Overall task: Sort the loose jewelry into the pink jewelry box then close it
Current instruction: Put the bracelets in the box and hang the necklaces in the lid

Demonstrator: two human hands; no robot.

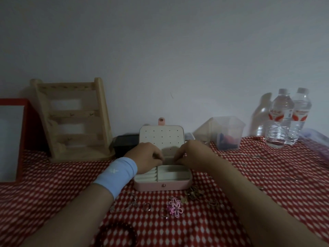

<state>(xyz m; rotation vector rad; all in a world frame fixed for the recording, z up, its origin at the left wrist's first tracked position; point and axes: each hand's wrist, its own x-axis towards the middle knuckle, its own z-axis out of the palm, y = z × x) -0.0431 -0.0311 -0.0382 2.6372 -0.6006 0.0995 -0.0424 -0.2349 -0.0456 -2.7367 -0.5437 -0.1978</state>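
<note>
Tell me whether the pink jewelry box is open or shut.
Open: the pink jewelry box has its lid standing upright, with the tray compartments exposed.

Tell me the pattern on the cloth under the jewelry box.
The cloth is red with small white spots, seen best in the head view.

A surface (53,175) under a red cloth with white dots runs up to the wall. At its middle sits the pink jewelry box (162,186), lid up. A wooden stand (74,120) leans at 10 o'clock, a red frame (27,113) at 9, a black box (124,143) at 11. A clear tub (229,132) stands at 1 o'clock and two water bottles (283,118) at 2. Thin chains (243,155) trail at 3. At 6 lie a pink flower piece (175,207), a ring (147,206) and a tangle of gold bits (195,192); dark beads (124,234) at 7.
</note>
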